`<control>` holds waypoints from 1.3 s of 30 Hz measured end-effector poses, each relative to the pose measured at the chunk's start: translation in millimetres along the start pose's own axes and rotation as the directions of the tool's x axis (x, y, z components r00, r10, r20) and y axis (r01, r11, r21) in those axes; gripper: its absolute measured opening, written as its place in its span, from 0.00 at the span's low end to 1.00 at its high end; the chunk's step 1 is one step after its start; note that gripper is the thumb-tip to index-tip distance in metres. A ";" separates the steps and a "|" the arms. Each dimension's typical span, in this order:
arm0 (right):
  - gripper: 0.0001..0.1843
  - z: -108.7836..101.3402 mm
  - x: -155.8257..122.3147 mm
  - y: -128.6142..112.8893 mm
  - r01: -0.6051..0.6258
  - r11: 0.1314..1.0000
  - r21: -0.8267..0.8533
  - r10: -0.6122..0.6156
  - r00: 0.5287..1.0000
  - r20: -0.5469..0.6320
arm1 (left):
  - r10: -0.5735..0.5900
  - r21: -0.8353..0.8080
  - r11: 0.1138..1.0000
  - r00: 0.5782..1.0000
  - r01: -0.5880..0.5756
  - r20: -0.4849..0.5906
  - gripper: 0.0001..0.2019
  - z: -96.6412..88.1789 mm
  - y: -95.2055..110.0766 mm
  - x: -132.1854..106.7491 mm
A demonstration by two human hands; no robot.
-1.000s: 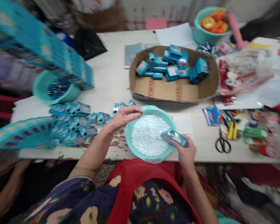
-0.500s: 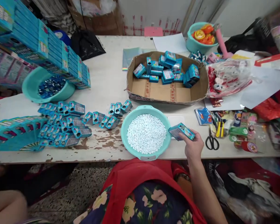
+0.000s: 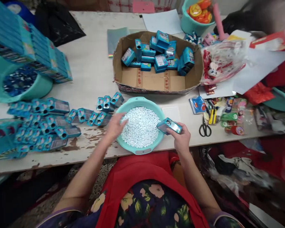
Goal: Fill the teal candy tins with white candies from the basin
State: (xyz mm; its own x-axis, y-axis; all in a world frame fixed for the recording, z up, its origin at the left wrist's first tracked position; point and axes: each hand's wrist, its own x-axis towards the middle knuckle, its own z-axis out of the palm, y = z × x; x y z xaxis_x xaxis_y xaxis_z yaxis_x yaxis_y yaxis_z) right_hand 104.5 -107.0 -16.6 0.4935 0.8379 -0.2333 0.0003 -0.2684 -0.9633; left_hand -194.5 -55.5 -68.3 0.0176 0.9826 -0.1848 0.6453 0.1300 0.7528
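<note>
At the near edge of the worktop (image 3: 95, 69), right in front of us, sits a green bowl (image 3: 142, 151) full of small white pills (image 3: 142, 128). Our right hand (image 3: 181, 141) has its grip clamped on one little blue box (image 3: 169, 126). The box is held flat, with its long side going left to right. Its left end hangs just over the right rim of the bowl and points across the pills at our left hand (image 3: 114, 127).

The left hand is on the other side of the bowl, with its fingertips down on the pills by the left rim. We cannot tell if its grip is pinched on any pills or apart. So the pills lie between our two hands, to the left of the box and a bit below it. The left hand is the nearer one to them.

Behind the bowl is a cardboard tray (image 3: 156, 84) with a heap of the same blue boxes (image 3: 156, 53) at its far side. More blue boxes lie in a spread (image 3: 49, 123) on the worktop to our left. A second green bowl (image 3: 38, 90) on the far left holds shiny dark blue bits (image 3: 16, 80). Black scissors (image 3: 205, 128) lie to the right.
</note>
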 end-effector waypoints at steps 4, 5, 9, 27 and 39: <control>0.28 -9.1 -5.0 3.8 -0.027 1.000 0.011 0.027 0.999 -0.030 | -0.041 0.463 0.882 0.963 -0.091 0.268 0.13 57.8 15.6 -6.8; 0.28 -12.1 -5.5 4.2 -0.031 0.999 0.017 0.032 0.999 -0.042 | -0.038 0.474 0.873 0.951 -0.118 0.307 0.10 64.3 15.9 -7.3; 0.28 -21.1 -7.5 3.5 -0.029 1.000 0.005 0.030 0.998 -0.062 | -0.025 0.124 0.992 0.949 -0.016 0.316 0.05 57.7 7.1 0.5; 0.21 -4.4 -29.7 1.2 0.271 0.950 -0.157 -0.251 0.958 0.138 | -0.427 -0.829 0.031 0.757 0.558 0.494 0.24 41.5 57.9 12.0; 0.20 23.4 -40.6 7.0 0.272 0.944 -0.185 -0.223 0.942 0.250 | -0.151 -0.970 0.139 0.972 0.200 0.179 0.20 30.8 152.3 -9.0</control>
State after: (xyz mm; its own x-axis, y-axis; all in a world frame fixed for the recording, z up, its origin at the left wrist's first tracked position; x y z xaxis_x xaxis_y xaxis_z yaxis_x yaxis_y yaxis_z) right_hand 64.2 -131.7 -17.0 0.2479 0.9680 -0.0384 0.2960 -0.1134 -0.9484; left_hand -72.8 -48.6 28.6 0.0567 0.9120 -0.4061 -0.6477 0.3432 0.6803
